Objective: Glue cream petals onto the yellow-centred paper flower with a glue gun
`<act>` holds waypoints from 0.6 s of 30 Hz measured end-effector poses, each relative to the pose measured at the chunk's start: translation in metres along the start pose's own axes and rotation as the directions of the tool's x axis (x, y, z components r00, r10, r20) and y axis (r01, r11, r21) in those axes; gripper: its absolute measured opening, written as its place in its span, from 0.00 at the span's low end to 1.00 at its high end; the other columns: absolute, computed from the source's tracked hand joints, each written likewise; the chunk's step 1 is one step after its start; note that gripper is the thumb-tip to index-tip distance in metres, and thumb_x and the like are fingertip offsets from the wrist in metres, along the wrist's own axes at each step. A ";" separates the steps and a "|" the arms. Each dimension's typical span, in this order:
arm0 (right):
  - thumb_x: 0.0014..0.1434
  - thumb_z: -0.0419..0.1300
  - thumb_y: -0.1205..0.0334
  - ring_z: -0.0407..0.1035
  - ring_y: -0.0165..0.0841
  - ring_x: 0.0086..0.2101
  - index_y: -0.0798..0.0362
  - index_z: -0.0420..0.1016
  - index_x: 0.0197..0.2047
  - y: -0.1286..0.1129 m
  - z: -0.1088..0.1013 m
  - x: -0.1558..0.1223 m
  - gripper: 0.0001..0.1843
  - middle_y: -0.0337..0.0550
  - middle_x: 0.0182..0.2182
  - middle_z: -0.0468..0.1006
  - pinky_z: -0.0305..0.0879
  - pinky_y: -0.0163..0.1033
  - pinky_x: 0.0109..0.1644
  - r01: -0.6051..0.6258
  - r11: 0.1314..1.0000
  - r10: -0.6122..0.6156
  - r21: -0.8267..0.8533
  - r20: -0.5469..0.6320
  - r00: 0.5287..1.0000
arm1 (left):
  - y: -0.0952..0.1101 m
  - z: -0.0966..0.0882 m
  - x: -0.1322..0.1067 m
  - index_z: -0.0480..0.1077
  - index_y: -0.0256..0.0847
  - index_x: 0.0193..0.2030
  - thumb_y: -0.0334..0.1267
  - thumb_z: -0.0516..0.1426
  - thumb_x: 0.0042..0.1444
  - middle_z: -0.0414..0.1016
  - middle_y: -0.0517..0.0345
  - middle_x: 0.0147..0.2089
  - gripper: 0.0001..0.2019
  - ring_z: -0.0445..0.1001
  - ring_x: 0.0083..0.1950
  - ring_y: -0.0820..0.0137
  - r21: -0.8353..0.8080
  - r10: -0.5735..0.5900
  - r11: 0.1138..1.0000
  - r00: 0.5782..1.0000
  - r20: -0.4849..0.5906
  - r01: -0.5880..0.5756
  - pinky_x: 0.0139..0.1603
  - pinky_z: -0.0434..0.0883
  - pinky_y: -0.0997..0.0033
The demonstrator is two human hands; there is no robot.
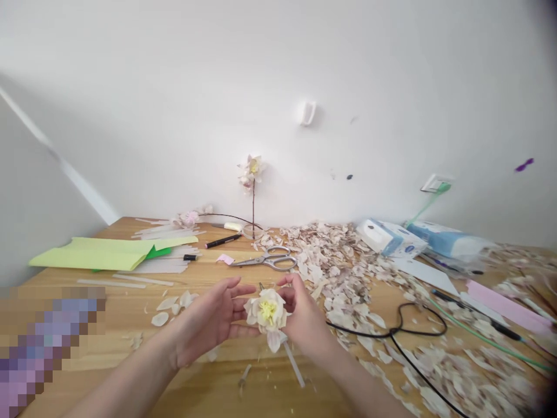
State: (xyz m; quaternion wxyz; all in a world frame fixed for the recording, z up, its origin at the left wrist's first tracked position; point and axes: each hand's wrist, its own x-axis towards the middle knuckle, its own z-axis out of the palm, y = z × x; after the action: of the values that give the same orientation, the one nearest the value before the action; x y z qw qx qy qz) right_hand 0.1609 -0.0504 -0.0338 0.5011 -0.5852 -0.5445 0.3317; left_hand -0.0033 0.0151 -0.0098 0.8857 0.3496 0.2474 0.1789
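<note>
Between my two hands is a white artificial-looking flower (266, 312) with a yellow centre and a pale pink petal hanging low. My right hand (301, 316) has its fingers curled at the flower's right side and holds it; the fingertips are partly hidden behind the petals. On the other side, my left hand (219, 316) is turned palm inward with its fingers spread, close to the left petals. Whether those fingers touch the flower cannot be made out. A translucent white strip (294, 364) lies below the right hand. Just beyond the hands are grey scissors (272, 259).
Loose petals (331, 255) cover much of the right side, crossed by a black cable (369, 333). A flower on an upright stem (253, 197) stands by the wall. Yellow-green paper (96, 253) and white strips lie left; a tissue pack (391, 237) sits back right.
</note>
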 end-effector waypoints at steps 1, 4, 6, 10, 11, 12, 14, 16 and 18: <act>0.41 0.64 0.71 0.70 0.32 0.26 0.47 0.53 0.37 0.001 0.001 0.000 0.25 0.33 0.26 0.73 0.63 0.35 0.29 -0.018 0.999 0.018 0.032 0.005 1.000 | 0.000 -0.001 0.000 0.63 0.34 0.48 0.46 0.49 0.57 0.75 0.45 0.42 0.19 0.73 0.42 0.63 0.002 -0.006 1.000 1.000 -0.002 0.006 0.46 0.67 0.61; 0.40 0.65 0.69 0.71 0.33 0.27 0.46 0.53 0.38 0.007 0.003 0.003 0.27 0.33 0.26 0.74 0.63 0.35 0.28 -0.079 0.984 0.083 0.159 -0.017 0.996 | 0.001 -0.001 0.000 0.61 0.34 0.50 0.46 0.49 0.57 0.75 0.44 0.42 0.19 0.74 0.40 0.63 0.023 0.011 1.000 0.999 -0.033 -0.010 0.46 0.67 0.60; 0.38 0.66 0.67 0.71 0.33 0.26 0.46 0.53 0.38 0.013 0.003 0.005 0.28 0.33 0.26 0.75 0.63 0.34 0.25 -0.120 0.958 0.134 0.261 -0.039 0.990 | 0.001 0.000 0.001 0.61 0.35 0.48 0.44 0.50 0.57 0.75 0.46 0.41 0.17 0.74 0.38 0.64 0.032 0.039 0.999 0.994 -0.101 -0.036 0.44 0.68 0.61; 0.33 0.68 0.64 0.72 0.34 0.23 0.46 0.53 0.36 0.025 0.000 0.011 0.30 0.32 0.24 0.75 0.66 0.35 0.24 -0.146 0.924 0.186 0.352 -0.083 0.979 | 0.003 -0.004 0.005 0.61 0.36 0.46 0.41 0.51 0.56 0.73 0.45 0.45 0.13 0.75 0.38 0.66 0.038 0.110 0.994 0.956 -0.271 -0.103 0.43 0.69 0.62; 0.33 0.68 0.63 0.72 0.34 0.24 0.46 0.53 0.35 0.027 0.000 0.012 0.30 0.33 0.24 0.75 0.66 0.36 0.24 -0.144 0.925 0.186 0.352 -0.087 0.979 | 0.004 -0.006 0.006 0.62 0.36 0.45 0.40 0.51 0.56 0.73 0.44 0.46 0.13 0.75 0.39 0.66 0.049 0.129 0.992 0.949 -0.288 -0.120 0.44 0.70 0.62; 0.33 0.68 0.62 0.72 0.35 0.24 0.46 0.53 0.35 0.028 -0.001 0.013 0.30 0.34 0.25 0.76 0.66 0.37 0.24 -0.144 0.927 0.184 0.347 -0.085 0.979 | 0.005 -0.007 0.007 0.63 0.36 0.45 0.40 0.51 0.56 0.73 0.44 0.46 0.12 0.75 0.40 0.65 0.065 0.149 0.989 0.943 -0.299 -0.135 0.45 0.70 0.63; 0.34 0.68 0.62 0.72 0.35 0.24 0.46 0.53 0.35 0.030 -0.003 0.013 0.29 0.35 0.25 0.77 0.66 0.37 0.24 -0.147 0.929 0.181 0.340 -0.071 0.981 | 0.008 -0.009 0.007 0.64 0.36 0.45 0.39 0.51 0.56 0.72 0.44 0.46 0.12 0.74 0.41 0.65 0.112 0.191 0.980 0.928 -0.319 -0.163 0.45 0.70 0.64; 0.33 0.67 0.63 0.72 0.35 0.25 0.46 0.53 0.36 0.031 -0.004 0.013 0.29 0.35 0.26 0.77 0.66 0.38 0.25 -0.149 0.930 0.176 0.335 -0.049 0.983 | 0.013 -0.011 0.005 0.66 0.36 0.45 0.40 0.52 0.55 0.72 0.44 0.46 0.13 0.74 0.41 0.65 0.171 0.235 0.968 0.908 -0.348 -0.185 0.45 0.70 0.64; 0.34 0.66 0.64 0.72 0.35 0.27 0.46 0.54 0.37 0.031 -0.004 0.011 0.28 0.36 0.27 0.78 0.66 0.38 0.29 -0.138 0.953 0.159 0.268 -0.060 0.985 | 0.020 -0.014 0.001 0.67 0.35 0.45 0.40 0.54 0.54 0.72 0.44 0.47 0.14 0.74 0.42 0.63 0.222 0.289 0.950 0.887 -0.359 -0.220 0.46 0.70 0.63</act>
State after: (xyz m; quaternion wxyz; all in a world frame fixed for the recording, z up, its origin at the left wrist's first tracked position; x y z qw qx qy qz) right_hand 0.1758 -0.0376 -0.0600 0.5696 -0.5656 -0.4294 0.4138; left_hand -0.0128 0.0368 -0.0045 0.7538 0.4134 0.3840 0.3368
